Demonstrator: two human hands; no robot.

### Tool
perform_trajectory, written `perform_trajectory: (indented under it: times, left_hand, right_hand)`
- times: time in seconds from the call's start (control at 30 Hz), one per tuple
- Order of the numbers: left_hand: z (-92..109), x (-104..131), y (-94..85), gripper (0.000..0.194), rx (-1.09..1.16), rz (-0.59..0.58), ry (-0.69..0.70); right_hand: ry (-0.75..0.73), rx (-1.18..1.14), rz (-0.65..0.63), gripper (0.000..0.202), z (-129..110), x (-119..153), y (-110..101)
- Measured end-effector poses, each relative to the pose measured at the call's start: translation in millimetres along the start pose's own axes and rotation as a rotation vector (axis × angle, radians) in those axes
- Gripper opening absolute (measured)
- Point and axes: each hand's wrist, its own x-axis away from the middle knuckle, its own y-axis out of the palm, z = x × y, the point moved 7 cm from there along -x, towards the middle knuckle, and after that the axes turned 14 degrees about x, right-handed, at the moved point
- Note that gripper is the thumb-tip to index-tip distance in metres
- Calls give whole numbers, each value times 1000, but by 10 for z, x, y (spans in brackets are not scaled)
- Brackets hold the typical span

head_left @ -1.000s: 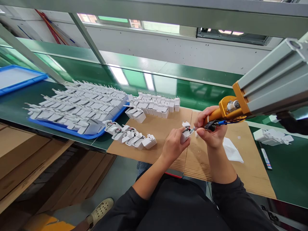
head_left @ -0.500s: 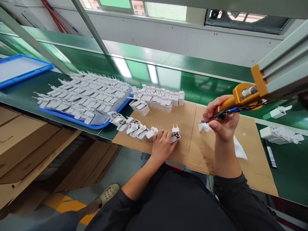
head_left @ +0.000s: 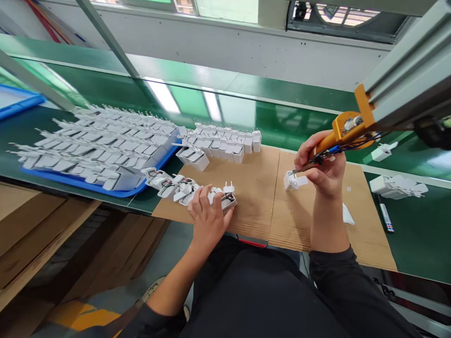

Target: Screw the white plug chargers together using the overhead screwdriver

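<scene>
My left hand (head_left: 208, 218) rests on the near row of open white casings (head_left: 168, 187), its fingers curved over a white plug casing (head_left: 229, 201) with dark parts and wires inside and a pronged piece standing above it. My right hand (head_left: 324, 166) is closed around an orange tool (head_left: 326, 143) that hangs from a metal arm. The tool's thin tip points down at a single white casing (head_left: 289, 180), which stands on the cardboard (head_left: 259, 192) with its pronged piece to the side.
A blue tray (head_left: 81, 182) full of white casings lies at the left. More white casings (head_left: 225, 145) stand in rows behind the cardboard. Right of it are further casings (head_left: 400, 187) and a marker pen (head_left: 386, 218). A person's shoe shows below.
My left hand has shifted left along with the casing at its fingers, closer to the row. The tool's tip now lies at the single casing. The view has moved a little.
</scene>
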Motion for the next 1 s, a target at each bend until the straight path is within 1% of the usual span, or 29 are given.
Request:
perform_trajectory:
  times: [0.03, 0.07, 0.1, 0.13, 0.17, 0.23, 0.3, 0.33, 0.37, 0.4, 0.43, 0.47, 0.53, 0.6, 0.67, 0.7, 0.77, 0.8, 0.87, 0.9, 0.93, 1.0]
  left_hand:
    - [50, -1, 4, 35, 49, 21, 25]
    - [122, -24, 43, 36, 118, 27, 64]
    - [213, -74, 126, 37, 207, 16, 111]
    - [317, -151, 254, 39, 313, -14, 158]
    - [424, -256, 425, 43, 430, -61, 195]
    - [629, -521, 870, 59, 671, -200, 222]
    - [802, -781, 1372, 76, 847, -383, 185]
    - [881, -883, 1584, 80, 921, -458, 170]
    - [955, -951, 1764, 84, 983, -538, 159]
    - [1009, -991, 1900, 86, 1026, -597, 143]
    - [1044, -1005, 1987, 87, 1046, -629, 128]
    - [1060, -995, 2031, 86, 1036, -636, 117]
    - [1035, -932, 2008, 80, 930, -571, 97]
    - [976, -838, 1896, 77, 775, -467, 79]
    - [917, -746, 1777, 84, 669, -407, 54]
    - [898, -711, 1728, 91, 650, -403, 56]
    - [899, -672, 1655, 99, 669, -439, 122]
    - [912, -665, 1628, 97, 690, -469, 179]
    - [931, -668, 1600, 83, 739, -540, 282]
    - [930, -674, 1604, 75, 763, -577, 309]
    - [920, -683, 1620, 67, 784, -609, 310]
    - [883, -700, 1679, 58, 820, -656, 245]
  right_hand:
    - [4, 3, -14, 56, 15, -2, -28]
    - [10, 5, -22, 55, 34, -5, -58]
    - [16, 8, -27, 54, 57, -11, -88]
    - [19, 11, -29, 54, 81, -18, -116]
    - [21, 14, -29, 54, 106, -25, -143]
    - [17, 18, -24, 54, 154, -40, -197]
    - [6, 12, -14, 52, 195, -49, -253]
    - [1, 7, -10, 50, 211, -50, -281]
    - [-3, 3, -8, 49, 224, -48, -308]
    - [-5, 2, -7, 48, 235, -44, -333]
    - [-4, 4, -7, 47, 243, -39, -355]
    - [-2, 7, -8, 47, 249, -32, -373]
    - [1, 15, -11, 46, 254, -21, -396]
    - [3, 23, -14, 46, 258, -17, -402]
    - [6, 31, -15, 48, 263, -21, -397]
    - [7, 38, -12, 49, 267, -24, -394]
    - [16, 64, -10, 51, 274, -28, -386]
    - [24, 79, -9, 52, 279, -27, -384]
    - [47, 101, -8, 54, 290, -22, -378]
    - [55, 101, -7, 55, 293, -19, -375]
    - [58, 95, -7, 55, 292, -15, -371]
    - [46, 81, -16, 52, 280, -11, -353]
